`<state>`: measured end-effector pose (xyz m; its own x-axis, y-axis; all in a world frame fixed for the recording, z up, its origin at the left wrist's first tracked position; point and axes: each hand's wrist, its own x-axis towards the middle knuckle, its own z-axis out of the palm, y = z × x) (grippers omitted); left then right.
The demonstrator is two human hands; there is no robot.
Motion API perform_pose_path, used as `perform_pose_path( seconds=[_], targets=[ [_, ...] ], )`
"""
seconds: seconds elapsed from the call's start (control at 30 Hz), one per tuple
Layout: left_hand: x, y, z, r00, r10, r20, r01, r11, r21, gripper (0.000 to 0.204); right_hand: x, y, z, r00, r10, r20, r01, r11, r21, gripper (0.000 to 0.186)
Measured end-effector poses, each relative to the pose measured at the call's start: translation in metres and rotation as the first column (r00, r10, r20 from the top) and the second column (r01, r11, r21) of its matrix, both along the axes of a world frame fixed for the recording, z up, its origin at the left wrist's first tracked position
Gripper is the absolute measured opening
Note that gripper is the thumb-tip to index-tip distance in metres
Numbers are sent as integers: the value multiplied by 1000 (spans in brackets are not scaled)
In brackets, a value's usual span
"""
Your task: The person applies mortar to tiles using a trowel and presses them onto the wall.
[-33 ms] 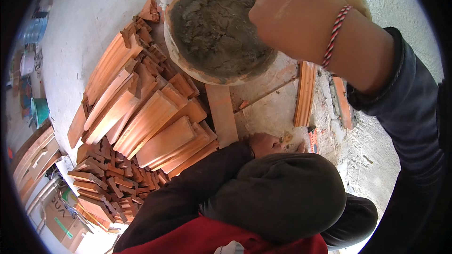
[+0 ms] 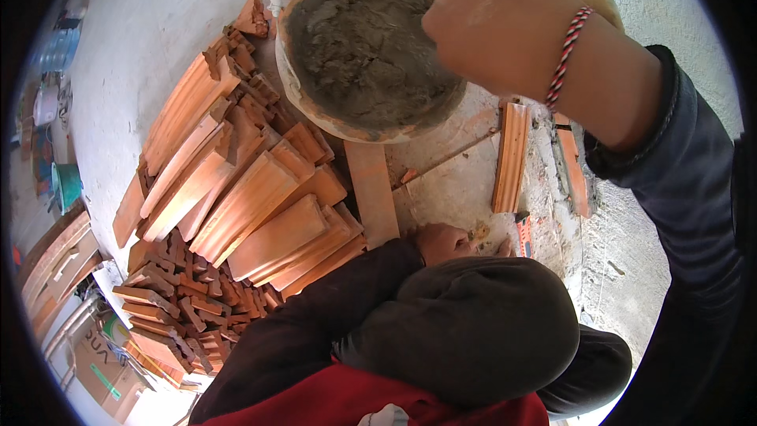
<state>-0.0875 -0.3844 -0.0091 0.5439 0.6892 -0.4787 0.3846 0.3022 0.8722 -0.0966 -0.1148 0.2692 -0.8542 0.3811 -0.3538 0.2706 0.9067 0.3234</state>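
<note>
My right hand (image 2: pixel 509 35) is closed in a fist at the right rim of a bucket (image 2: pixel 288 95) of wet grey mortar (image 2: pixel 367 51). What it grips, if anything, is hidden from above; a tan rounded piece (image 2: pixel 605 8) shows just behind the wrist. A red, white and black braided cord circles that wrist. My left hand (image 2: pixel 443 243) is low beside my bent knee, near a flat orange clay strip (image 2: pixel 372 193). The knee covers most of its fingers, so its grip cannot be made out. A small orange-red tool (image 2: pixel 524 233) lies right of it.
Stacked orange clay mouldings (image 2: pixel 236 197) fill the left side, with shorter broken pieces (image 2: pixel 185 300) below them. A grooved moulding (image 2: pixel 512 158) lies right of centre, next to a narrow clay strip (image 2: pixel 574 170) along a rough pale ledge. A cardboard box (image 2: pixel 102 371) sits lower left.
My right hand has shifted slightly to the right, showing more of the mortar and of the narrow clay strip below the wrist. My left hand stays in place.
</note>
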Motion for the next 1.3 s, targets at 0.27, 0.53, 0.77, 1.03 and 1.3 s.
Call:
perform_pose_path(
  seconds=[0.27,0.53,0.77,1.03,1.3],
  targets=[
    [6,2,3,988,143,-51,-139,987,84,29,5,13,-10,959,-239,152,269,935,-232,19],
    [11,-10,2,981,167,-102,-144,968,203,24,30,27,-37,912,-375,166,408,795,-449,40],
    [15,-18,-6,963,258,-74,-220,917,334,26,52,7,-39,877,-445,-181,368,865,-341,28],
    [7,-14,-3,985,122,-123,-97,975,198,38,42,-3,-39,891,-190,-413,194,980,-33,19],
    [9,-14,0,985,150,-91,-129,971,201,38,25,-24,-39,989,42,-141,-28,995,98,12]
  ],
)
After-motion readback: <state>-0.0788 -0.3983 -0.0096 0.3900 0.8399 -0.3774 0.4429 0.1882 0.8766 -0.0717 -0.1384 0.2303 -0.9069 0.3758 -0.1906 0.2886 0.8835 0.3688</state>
